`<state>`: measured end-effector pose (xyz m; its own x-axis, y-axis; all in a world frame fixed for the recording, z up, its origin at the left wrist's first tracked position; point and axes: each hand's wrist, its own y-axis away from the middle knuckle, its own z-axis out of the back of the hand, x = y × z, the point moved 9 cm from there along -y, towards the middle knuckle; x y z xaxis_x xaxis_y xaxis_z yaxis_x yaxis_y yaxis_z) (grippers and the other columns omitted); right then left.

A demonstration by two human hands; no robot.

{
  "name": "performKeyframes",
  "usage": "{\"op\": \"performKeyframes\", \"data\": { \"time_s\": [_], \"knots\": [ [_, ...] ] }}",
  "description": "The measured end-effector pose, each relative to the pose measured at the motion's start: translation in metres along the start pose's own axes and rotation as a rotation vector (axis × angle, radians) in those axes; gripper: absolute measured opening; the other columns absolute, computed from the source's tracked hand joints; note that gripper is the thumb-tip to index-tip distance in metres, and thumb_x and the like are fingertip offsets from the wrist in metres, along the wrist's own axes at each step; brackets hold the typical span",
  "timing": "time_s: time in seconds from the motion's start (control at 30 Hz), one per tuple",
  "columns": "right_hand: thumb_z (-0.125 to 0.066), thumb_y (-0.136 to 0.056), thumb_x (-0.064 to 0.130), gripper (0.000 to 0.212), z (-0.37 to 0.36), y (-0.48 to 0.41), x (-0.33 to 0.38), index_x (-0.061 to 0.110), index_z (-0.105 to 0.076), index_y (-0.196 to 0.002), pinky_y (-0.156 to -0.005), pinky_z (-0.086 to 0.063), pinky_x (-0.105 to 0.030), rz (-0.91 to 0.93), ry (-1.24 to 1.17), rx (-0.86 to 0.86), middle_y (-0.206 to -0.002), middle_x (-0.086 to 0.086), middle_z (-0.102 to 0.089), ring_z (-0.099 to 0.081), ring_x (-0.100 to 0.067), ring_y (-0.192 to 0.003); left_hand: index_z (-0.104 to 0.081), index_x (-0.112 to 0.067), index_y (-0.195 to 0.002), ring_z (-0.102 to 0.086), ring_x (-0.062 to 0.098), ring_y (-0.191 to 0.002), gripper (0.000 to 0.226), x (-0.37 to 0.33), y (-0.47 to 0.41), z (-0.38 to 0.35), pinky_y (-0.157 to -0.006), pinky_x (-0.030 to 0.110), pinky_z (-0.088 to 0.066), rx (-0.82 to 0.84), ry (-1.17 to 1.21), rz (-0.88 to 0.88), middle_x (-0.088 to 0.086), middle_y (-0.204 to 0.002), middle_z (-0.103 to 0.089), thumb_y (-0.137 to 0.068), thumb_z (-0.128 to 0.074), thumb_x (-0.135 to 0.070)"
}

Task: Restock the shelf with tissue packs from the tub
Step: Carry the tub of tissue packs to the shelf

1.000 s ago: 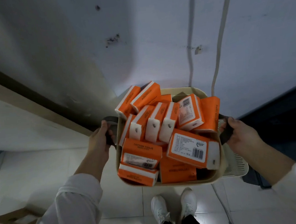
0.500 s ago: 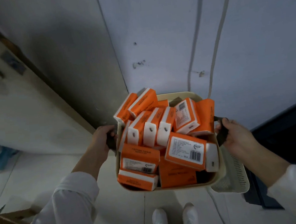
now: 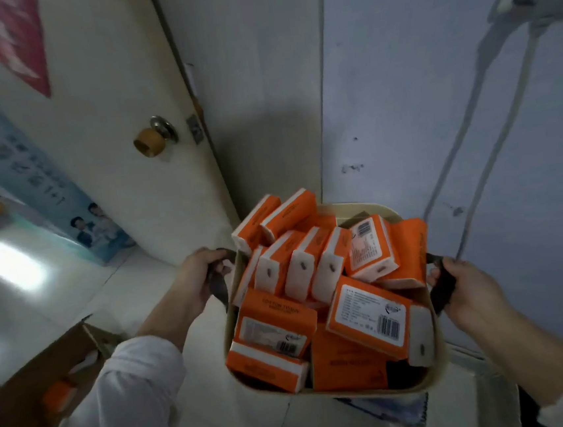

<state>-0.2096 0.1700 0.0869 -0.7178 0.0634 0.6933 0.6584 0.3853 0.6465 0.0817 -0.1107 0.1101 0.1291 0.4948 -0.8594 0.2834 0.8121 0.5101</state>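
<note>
The left hand and right hand are carrying the tub, each grip curling closed round one of the dark side handles. Holding it level matters, since the heaped tissue packs are riding above the rim.

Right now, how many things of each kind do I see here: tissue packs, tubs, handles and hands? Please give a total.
tissue packs: 13 showing; more may lie hidden below
tub: 1
handles: 2, left handle and right handle
hands: 2, left hand and right hand, each gripping its handle
total: 18
</note>
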Motion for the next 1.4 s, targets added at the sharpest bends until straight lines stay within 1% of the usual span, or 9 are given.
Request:
{"op": "performKeyframes", "data": {
  "time_s": [0.1, 0.23, 0.4, 0.5, 0.67, 0.9, 1.07, 1.23, 1.4],
  "knots": [
    [-0.033, -0.101, 0.015, 0.029, -0.027, 0.000, 0.003, 0.011, -0.043, -0.074, -0.038, -0.041, -0.015, -0.041, 0.051, 0.132, -0.038, 0.004, -0.046, -0.043, -0.006, -0.033, -0.047, -0.008, -0.069, -0.049, 0.012, -0.043, 0.021, 0.007, 0.025, 0.029, -0.060, 0.025, -0.042, -0.126, 0.060, -0.009, -0.001, -0.040, -0.046, -0.089, -0.048, -0.001],
    [-0.032, -0.101, 0.020, 0.028, -0.063, 0.007, -0.003, 0.010, -0.052, -0.084, -0.042, -0.047, -0.022, -0.115, 0.184, 0.286, -0.041, 0.003, -0.058, -0.056, -0.008, -0.035, -0.048, -0.010, -0.067, -0.051, 0.015, -0.052, 0.023, 0.016, 0.074, 0.063, -0.063, 0.026, -0.040, -0.277, 0.129, -0.041, 0.000, -0.043, -0.046, -0.089, -0.048, -0.003],
    [-0.030, -0.102, 0.016, 0.034, -0.113, 0.028, -0.014, 0.013, -0.049, -0.073, -0.036, -0.044, -0.017, -0.160, 0.280, 0.456, -0.036, 0.005, -0.055, -0.053, -0.004, -0.031, -0.045, -0.011, -0.064, -0.050, 0.023, -0.060, 0.021, 0.039, 0.143, 0.106, -0.063, 0.032, -0.044, -0.402, 0.320, -0.038, 0.011, -0.062, -0.045, -0.084, -0.052, -0.011],
    [-0.031, -0.101, 0.017, 0.033, -0.141, 0.041, -0.032, 0.012, -0.046, -0.072, -0.033, -0.041, -0.013, -0.221, 0.278, 0.539, -0.034, 0.006, -0.050, -0.048, -0.004, -0.029, -0.038, -0.011, -0.062, -0.049, 0.020, -0.051, 0.028, 0.044, 0.184, 0.130, -0.054, 0.027, -0.043, -0.525, 0.371, -0.098, 0.006, -0.048, -0.044, -0.087, -0.048, -0.003],
    [-0.041, -0.098, 0.019, 0.028, -0.176, 0.064, -0.078, 0.014, -0.050, -0.073, -0.036, -0.042, -0.013, -0.302, 0.387, 0.594, -0.036, 0.006, -0.048, -0.047, -0.004, -0.030, -0.038, -0.011, -0.063, -0.050, 0.019, -0.054, 0.028, 0.064, 0.247, 0.176, -0.054, 0.027, -0.045, -0.669, 0.387, -0.147, 0.007, -0.056, -0.045, -0.086, -0.050, 0.000],
    [-0.045, -0.096, 0.022, 0.026, -0.221, 0.135, -0.158, 0.018, -0.048, -0.070, -0.036, -0.042, -0.016, -0.300, 0.720, 0.727, -0.033, 0.006, -0.050, -0.049, -0.006, -0.028, -0.039, -0.014, -0.056, -0.043, 0.015, -0.047, 0.035, 0.104, 0.322, 0.247, -0.056, 0.029, -0.037, -0.851, 0.555, -0.190, 0.002, -0.044, -0.044, -0.083, -0.051, 0.005],
    [-0.051, -0.091, 0.020, 0.027, -0.242, 0.175, -0.228, 0.019, -0.046, -0.065, -0.037, -0.041, -0.017, -0.414, 0.805, 0.775, -0.037, 0.005, -0.048, -0.047, -0.008, -0.031, -0.034, -0.014, -0.059, -0.040, 0.016, -0.046, 0.035, 0.133, 0.372, 0.300, -0.052, 0.029, -0.033, -0.946, 0.615, -0.220, 0.004, -0.044, -0.040, -0.083, -0.048, 0.007],
    [-0.047, -0.092, 0.013, 0.034, -0.275, 0.222, -0.283, 0.019, -0.035, -0.061, -0.035, -0.038, -0.012, -0.391, 0.861, 0.934, -0.033, 0.006, -0.038, -0.039, -0.006, -0.028, -0.034, -0.014, -0.061, -0.040, 0.017, -0.047, 0.033, 0.157, 0.418, 0.337, -0.053, 0.031, -0.033, -1.022, 0.654, -0.223, 0.004, -0.046, -0.040, -0.082, -0.049, 0.007],
    [-0.045, -0.092, 0.018, 0.030, -0.290, 0.261, -0.321, 0.020, -0.035, -0.064, -0.037, -0.038, -0.016, -0.373, 0.918, 1.036, -0.037, 0.006, -0.037, -0.039, -0.006, -0.033, -0.035, -0.014, -0.062, -0.042, 0.017, -0.049, 0.032, 0.177, 0.457, 0.356, -0.056, 0.030, -0.034, -1.098, 0.682, -0.221, 0.006, -0.051, -0.041, -0.083, -0.050, 0.006]
  ]
}}
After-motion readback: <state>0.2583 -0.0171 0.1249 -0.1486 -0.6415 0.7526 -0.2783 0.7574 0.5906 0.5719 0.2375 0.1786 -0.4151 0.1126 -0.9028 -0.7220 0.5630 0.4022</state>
